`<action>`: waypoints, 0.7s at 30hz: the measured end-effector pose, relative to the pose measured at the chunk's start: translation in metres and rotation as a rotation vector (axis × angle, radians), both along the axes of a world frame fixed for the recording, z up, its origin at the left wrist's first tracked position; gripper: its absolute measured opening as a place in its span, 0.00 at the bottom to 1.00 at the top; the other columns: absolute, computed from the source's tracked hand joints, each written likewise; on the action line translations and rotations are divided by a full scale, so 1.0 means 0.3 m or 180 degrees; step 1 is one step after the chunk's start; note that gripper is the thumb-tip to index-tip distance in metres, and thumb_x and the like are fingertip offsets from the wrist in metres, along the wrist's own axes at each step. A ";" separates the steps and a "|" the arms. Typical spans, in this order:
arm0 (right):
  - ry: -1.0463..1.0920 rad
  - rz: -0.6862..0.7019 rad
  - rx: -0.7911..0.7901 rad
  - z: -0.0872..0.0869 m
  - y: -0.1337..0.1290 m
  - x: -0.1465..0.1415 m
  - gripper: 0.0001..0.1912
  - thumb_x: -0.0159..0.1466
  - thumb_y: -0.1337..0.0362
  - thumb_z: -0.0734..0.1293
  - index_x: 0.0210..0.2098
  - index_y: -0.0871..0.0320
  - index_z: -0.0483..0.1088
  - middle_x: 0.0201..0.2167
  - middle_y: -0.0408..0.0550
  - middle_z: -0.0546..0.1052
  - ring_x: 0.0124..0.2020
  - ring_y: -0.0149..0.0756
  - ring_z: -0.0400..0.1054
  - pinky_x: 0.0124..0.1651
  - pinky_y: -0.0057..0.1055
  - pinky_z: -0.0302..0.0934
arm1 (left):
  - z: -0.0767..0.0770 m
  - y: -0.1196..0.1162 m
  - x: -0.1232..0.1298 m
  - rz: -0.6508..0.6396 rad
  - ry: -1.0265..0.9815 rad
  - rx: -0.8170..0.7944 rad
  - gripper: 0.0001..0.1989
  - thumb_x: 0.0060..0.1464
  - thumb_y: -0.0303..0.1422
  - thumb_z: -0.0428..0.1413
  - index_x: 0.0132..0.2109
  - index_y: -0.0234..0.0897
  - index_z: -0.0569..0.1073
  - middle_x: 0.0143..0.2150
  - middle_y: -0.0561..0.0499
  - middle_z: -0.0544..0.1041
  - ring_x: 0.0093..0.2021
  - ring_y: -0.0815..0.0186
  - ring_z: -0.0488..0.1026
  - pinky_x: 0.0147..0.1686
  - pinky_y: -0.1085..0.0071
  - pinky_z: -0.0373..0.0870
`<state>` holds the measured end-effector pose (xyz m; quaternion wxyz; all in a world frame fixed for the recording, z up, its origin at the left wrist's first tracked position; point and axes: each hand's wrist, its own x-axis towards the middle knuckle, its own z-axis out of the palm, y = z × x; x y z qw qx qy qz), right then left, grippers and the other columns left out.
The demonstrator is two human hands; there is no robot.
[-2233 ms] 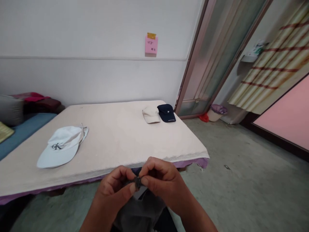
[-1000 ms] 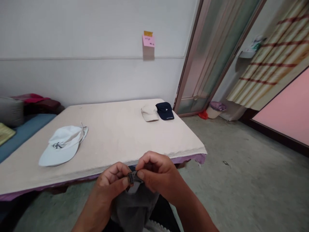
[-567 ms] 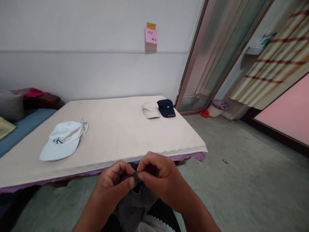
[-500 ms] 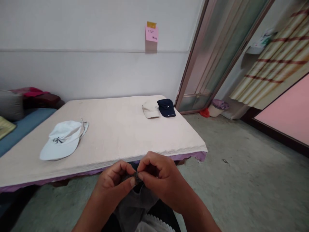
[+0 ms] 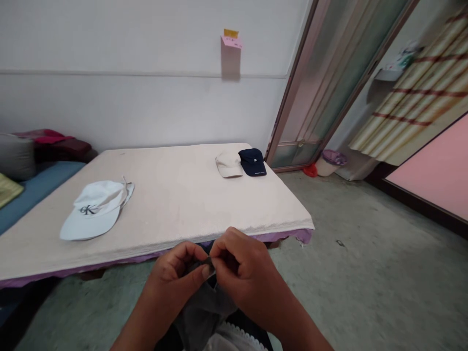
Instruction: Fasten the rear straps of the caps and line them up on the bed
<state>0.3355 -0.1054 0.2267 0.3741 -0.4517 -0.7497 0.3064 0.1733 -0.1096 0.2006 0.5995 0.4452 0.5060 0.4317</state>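
Observation:
My left hand [image 5: 179, 280] and my right hand [image 5: 241, 273] meet at the bottom centre, fingertips pinched together on a small dark piece between them. What this piece is cannot be made out; the fingers mostly cover it. Grey cloth [image 5: 206, 309] hangs just below the fingertips. Beyond my hands, a white cap [image 5: 93, 212] with black letters lies at the left of the bed [image 5: 171, 195]. A cream cap [image 5: 229, 164] and a navy cap [image 5: 253, 162] sit side by side near its far right corner.
A pink note [image 5: 231, 42] is taped to the white wall. At the left are a grey cushion [image 5: 16, 157] and a blue mat [image 5: 47, 187]. A bin [image 5: 329, 163] stands on the floor by the sliding door, near a curtain [image 5: 409, 97].
My fingertips have closed further over the small dark piece, so less of it shows. The lower part of the pink note has lifted away from the wall.

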 end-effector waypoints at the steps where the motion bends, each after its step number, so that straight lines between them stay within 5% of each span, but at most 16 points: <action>1: -0.0014 -0.0005 0.0014 -0.001 0.000 -0.001 0.08 0.57 0.76 0.61 0.28 0.58 0.61 0.29 0.40 0.66 0.30 0.26 0.59 0.30 0.26 0.49 | 0.000 0.001 -0.002 -0.0002 0.0022 0.0022 0.09 0.43 0.33 0.64 0.31 0.37 0.72 0.27 0.56 0.72 0.28 0.72 0.65 0.26 0.78 0.63; 13: 0.0206 0.0269 -0.0174 -0.004 0.016 0.012 0.08 0.58 0.77 0.62 0.29 0.58 0.64 0.29 0.39 0.68 0.30 0.26 0.61 0.31 0.25 0.51 | -0.004 0.010 -0.016 -0.0335 0.0058 0.0042 0.07 0.46 0.33 0.62 0.32 0.37 0.73 0.28 0.55 0.72 0.30 0.70 0.66 0.28 0.77 0.63; 21: 0.0195 0.0314 -0.0221 -0.004 0.026 0.022 0.08 0.58 0.77 0.62 0.30 0.57 0.66 0.30 0.40 0.70 0.32 0.27 0.63 0.33 0.25 0.52 | 0.005 0.010 0.000 -0.0152 -0.0064 -0.0039 0.07 0.46 0.32 0.63 0.28 0.38 0.71 0.25 0.57 0.70 0.26 0.72 0.62 0.24 0.78 0.60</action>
